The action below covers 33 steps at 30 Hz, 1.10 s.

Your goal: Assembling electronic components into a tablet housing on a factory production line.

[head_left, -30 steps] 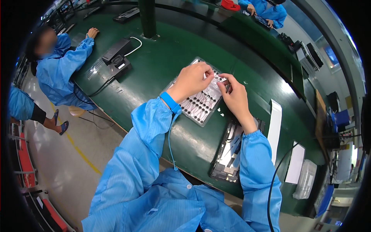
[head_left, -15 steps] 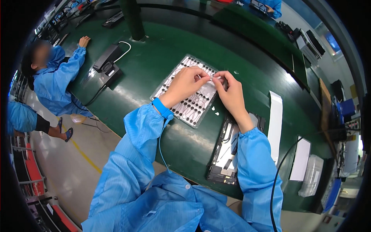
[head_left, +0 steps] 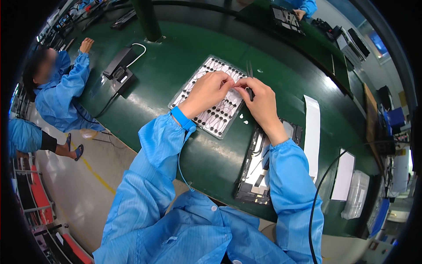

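Both hands meet over the upper right part of a clear plastic tray [head_left: 183, 99], which holds rows of small black round parts with thin reddish wires [head_left: 216, 121]. My left hand [head_left: 208, 93] is closed in a pinch; whatever is between its fingertips is too small to name. Close against it, my right hand [head_left: 258, 99] is also closed, with a pair of tweezers [head_left: 249, 69] tucked in it, tips pointing away from me. Two small white pieces [head_left: 243, 119] lie on the table beside the tray. Under my right forearm is an opened flat device housing [head_left: 254, 176].
A black power adapter [head_left: 121, 83] with cables lies to the left on the green table [head_left: 162, 127]. White strips [head_left: 312, 132] and a clear plastic package [head_left: 356, 196] are on the right. One co-worker [head_left: 61, 92] sits at left; another person's hand [head_left: 300, 14] holds a dark panel at the far side.
My hands stay pinched together and have shifted slightly left. The tweezers now show above my right hand. At the far side, the other person's dark panel has come lower into view.
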Motion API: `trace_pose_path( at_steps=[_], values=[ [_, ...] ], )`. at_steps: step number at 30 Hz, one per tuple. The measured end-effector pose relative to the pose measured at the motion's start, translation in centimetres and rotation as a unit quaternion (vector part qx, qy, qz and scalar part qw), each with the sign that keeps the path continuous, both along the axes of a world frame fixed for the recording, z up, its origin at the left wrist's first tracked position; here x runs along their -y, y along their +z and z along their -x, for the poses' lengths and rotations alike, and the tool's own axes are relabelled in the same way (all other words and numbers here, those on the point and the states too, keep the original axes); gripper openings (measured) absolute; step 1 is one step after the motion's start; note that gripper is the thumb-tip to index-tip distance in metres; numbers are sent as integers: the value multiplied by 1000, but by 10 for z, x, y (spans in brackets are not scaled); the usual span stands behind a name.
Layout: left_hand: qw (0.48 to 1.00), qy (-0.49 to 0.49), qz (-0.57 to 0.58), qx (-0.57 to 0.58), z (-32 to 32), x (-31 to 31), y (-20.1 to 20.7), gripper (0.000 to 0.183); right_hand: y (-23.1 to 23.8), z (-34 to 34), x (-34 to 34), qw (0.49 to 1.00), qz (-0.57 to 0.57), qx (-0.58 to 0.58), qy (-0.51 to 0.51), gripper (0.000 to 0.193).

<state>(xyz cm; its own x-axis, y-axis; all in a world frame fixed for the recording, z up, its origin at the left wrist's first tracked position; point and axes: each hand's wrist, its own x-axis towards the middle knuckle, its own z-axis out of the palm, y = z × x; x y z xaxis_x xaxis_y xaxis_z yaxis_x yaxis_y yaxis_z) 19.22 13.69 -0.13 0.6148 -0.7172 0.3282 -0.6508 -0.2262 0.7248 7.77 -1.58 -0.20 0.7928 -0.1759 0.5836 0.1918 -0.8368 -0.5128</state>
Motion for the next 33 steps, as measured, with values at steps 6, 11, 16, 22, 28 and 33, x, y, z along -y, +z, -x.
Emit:
trace_pose_path(
  at_steps=[6, 11, 16, 22, 28, 33],
  values=[
    [999, 14, -46, 20, 0, -3, 4, 23, -2, -2, -2, 1000, -5, -22, 20, 12],
    [996, 59, 5, 68, -9, -9, 3, 21, -1, -1, -2, 998, -29, -52, 17, 15],
    [998, 44, 13, 31, -7, -5, 7, 21, 7, 6, -7, 1000, -20, 2, -24, 20],
    [979, -90, 114, -144, 12, 10, 2, 19, 25, 26, 10, 998, -23, 53, -12, 12],
    [938, -111, 166, 283, 97, 47, 24, 8, 53, 133, 52, 942, -285, -178, 19, 19],
    [894, -197, 111, 387, 144, 78, 22, 9, 26, 198, 64, 932, -324, -156, -51, 17]
  ],
)
